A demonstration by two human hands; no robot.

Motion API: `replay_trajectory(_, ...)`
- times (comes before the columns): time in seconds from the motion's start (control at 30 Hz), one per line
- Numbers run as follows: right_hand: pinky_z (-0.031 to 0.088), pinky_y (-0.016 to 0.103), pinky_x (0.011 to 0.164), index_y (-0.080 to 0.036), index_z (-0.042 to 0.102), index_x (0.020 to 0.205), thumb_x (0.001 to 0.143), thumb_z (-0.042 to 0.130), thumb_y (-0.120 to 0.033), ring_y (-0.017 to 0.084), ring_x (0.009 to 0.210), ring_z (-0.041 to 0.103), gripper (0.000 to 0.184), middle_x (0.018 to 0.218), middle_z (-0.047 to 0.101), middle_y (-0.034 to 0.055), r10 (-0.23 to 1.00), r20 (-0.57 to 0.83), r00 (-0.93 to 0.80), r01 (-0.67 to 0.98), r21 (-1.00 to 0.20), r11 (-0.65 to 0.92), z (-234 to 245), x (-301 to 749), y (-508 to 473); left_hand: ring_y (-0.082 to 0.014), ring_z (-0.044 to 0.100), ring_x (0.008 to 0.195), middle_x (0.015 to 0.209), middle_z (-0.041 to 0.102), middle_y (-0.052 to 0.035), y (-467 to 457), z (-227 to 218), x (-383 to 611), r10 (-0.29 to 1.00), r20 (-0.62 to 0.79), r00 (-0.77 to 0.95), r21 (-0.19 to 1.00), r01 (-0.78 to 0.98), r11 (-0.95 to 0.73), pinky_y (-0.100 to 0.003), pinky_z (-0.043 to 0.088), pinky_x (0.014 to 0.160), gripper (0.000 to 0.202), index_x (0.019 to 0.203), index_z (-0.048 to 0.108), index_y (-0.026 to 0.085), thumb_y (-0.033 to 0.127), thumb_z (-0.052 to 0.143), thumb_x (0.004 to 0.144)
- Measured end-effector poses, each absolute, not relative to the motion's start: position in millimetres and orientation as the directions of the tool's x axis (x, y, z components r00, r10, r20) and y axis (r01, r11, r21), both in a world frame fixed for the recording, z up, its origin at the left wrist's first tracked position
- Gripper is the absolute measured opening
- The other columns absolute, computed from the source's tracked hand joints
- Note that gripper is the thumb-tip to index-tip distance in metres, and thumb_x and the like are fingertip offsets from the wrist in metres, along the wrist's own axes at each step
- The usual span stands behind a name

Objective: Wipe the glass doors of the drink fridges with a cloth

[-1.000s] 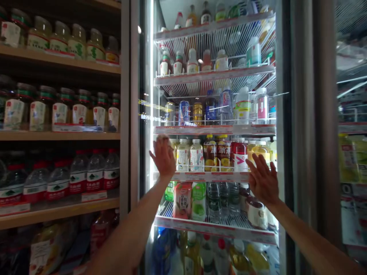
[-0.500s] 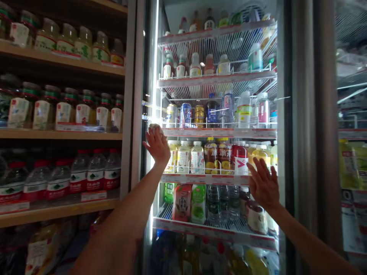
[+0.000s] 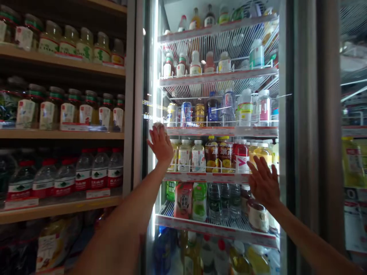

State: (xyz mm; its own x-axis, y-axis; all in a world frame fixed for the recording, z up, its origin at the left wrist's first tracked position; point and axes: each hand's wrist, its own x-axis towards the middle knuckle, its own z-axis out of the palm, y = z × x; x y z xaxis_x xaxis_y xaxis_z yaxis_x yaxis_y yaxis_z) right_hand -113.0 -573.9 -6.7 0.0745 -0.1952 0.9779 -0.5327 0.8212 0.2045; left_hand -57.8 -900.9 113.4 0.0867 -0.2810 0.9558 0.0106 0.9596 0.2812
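A glass-fronted drinks fridge (image 3: 286, 114) stands before me, its wire shelves full of bottles and cans. My left hand (image 3: 161, 144) is raised against the glass near the left edge, fingers stretched up, with a small white cloth (image 3: 158, 125) under the fingertips. My right hand (image 3: 263, 183) lies flat on the glass lower right, fingers spread, holding nothing. Behind the glass between my hands stand yellow tea bottles (image 3: 184, 154) and a red bottle (image 3: 241, 156).
To the left, wooden shelves (image 3: 63, 135) carry jars above and water bottles (image 3: 86, 173) with red labels below. A second fridge door (image 3: 352, 152) is at the far right. A dark metal frame (image 3: 318, 114) separates the two doors.
My left hand moved up and slightly left on the glass, then held there. My right hand stayed nearly still.
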Motion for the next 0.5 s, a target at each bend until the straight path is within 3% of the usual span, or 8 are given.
replay_trajectory(0.03, 0.015, 0.048, 0.111, -0.033, 0.017, 0.141, 0.089, 0.039, -0.025, 0.022, 0.135, 0.024, 0.058, 0.148, 0.025, 0.0002, -0.186, 0.98, 0.069, -0.541, 0.193, 0.818, -6.7, -112.5, -574.3, -0.0265, 0.018, 0.137, 0.145, 0.03, -0.0109, -889.2, 101.4, -59.4, -0.171, 0.984, 0.057, 0.171, 0.011, 0.985, -0.054, 0.014, 0.109, 0.047, 0.135, 0.036, 0.018, 0.024, 0.031, 0.089)
replay_trajectory(0.07, 0.015, 0.048, 0.111, -0.034, 0.018, 0.141, 0.089, 0.039, -0.026, 0.022, 0.135, 0.024, 0.057, 0.148, 0.025, 0.0001, -0.184, 0.981, 0.067, -0.551, 0.19, 0.813, -6.5, -111.8, -574.3, -0.0243, 0.018, 0.137, 0.145, 0.031, -0.0085, -872.3, 87.2, -62.0, 0.025, 1.0, -0.001, -0.025, 0.024, 0.999, -0.052, 0.015, 0.11, 0.047, 0.135, 0.036, 0.021, 0.023, 0.032, 0.089)
replay_trajectory(0.13, 0.015, 0.048, 0.111, -0.035, 0.019, 0.141, 0.089, 0.038, -0.026, 0.022, 0.135, 0.024, 0.056, 0.147, 0.026, -0.0003, -0.191, 0.979, 0.069, -0.565, 0.196, 0.801, -5.8, -110.4, -573.5, -0.0195, 0.02, 0.137, 0.145, 0.032, -0.0036, -836.3, 57.6, -67.9, 0.475, 0.876, -0.082, -0.467, 0.097, 0.879, -0.046, 0.013, 0.112, 0.047, 0.135, 0.035, 0.027, 0.023, 0.034, 0.088)
replay_trajectory(0.2, 0.015, 0.048, 0.111, -0.035, 0.019, 0.141, 0.089, 0.038, -0.026, 0.022, 0.135, 0.024, 0.055, 0.147, 0.026, -0.0004, -0.208, 0.975, 0.074, -0.571, 0.212, 0.793, -5.1, -109.6, -571.9, -0.0171, 0.02, 0.137, 0.144, 0.034, -0.0008, -819.6, 34.8, -70.5, 0.664, 0.742, -0.087, -0.651, 0.141, 0.746, -0.043, 0.01, 0.113, 0.048, 0.135, 0.035, 0.029, 0.023, 0.038, 0.087)
replay_trajectory(0.27, 0.016, 0.048, 0.11, -0.035, 0.018, 0.141, 0.089, 0.038, -0.025, 0.022, 0.135, 0.024, 0.056, 0.148, 0.025, -0.0002, -0.22, 0.973, 0.072, -0.567, 0.221, 0.794, -5.0, -109.6, -570.7, -0.0181, 0.02, 0.137, 0.142, 0.037, -0.0018, -834.6, 23.6, -67.8, 0.613, 0.785, -0.094, -0.604, 0.105, 0.79, -0.044, 0.008, 0.113, 0.047, 0.134, 0.037, 0.029, 0.024, 0.039, 0.087)
replay_trajectory(0.37, 0.016, 0.048, 0.11, -0.033, 0.017, 0.142, 0.088, 0.04, -0.024, 0.023, 0.135, 0.024, 0.059, 0.148, 0.024, 0.0006, -0.214, 0.974, 0.079, -0.534, 0.222, 0.816, -6.0, -110.9, -571.4, -0.0206, 0.019, 0.137, 0.142, 0.036, -0.0089, -889.7, 20.2, -59.2, 0.204, 0.978, -0.032, -0.205, -0.027, 0.978, -0.048, 0.01, 0.112, 0.046, 0.135, 0.035, 0.024, 0.025, 0.035, 0.089)
replay_trajectory(0.43, 0.016, 0.048, 0.111, -0.032, 0.017, 0.142, 0.087, 0.041, -0.024, 0.023, 0.135, 0.023, 0.06, 0.148, 0.024, 0.001, -0.208, 0.974, 0.085, -0.52, 0.221, 0.825, -7.0, -111.3, -573.3, -0.0222, 0.013, 0.138, 0.144, 0.03, -0.0139, -912.1, 16.4, -55.4, -0.091, 0.991, 0.097, 0.097, -0.056, 0.994, -0.052, 0.011, 0.11, 0.049, 0.139, 0.029, 0.019, 0.025, 0.031, 0.09)
replay_trajectory(0.5, 0.015, 0.048, 0.111, -0.032, 0.019, 0.142, 0.087, 0.041, -0.025, 0.023, 0.135, 0.023, 0.059, 0.148, 0.024, 0.0013, -0.201, 0.976, 0.081, -0.529, 0.212, 0.821, -7.6, -111.1, -575.0, -0.0212, 0.01, 0.139, 0.146, 0.027, -0.0131, -907.0, 6.7, -55.4, -0.175, 0.972, 0.156, 0.184, -0.042, 0.982, -0.051, 0.013, 0.11, 0.05, 0.139, 0.026, 0.019, 0.024, 0.03, 0.09)
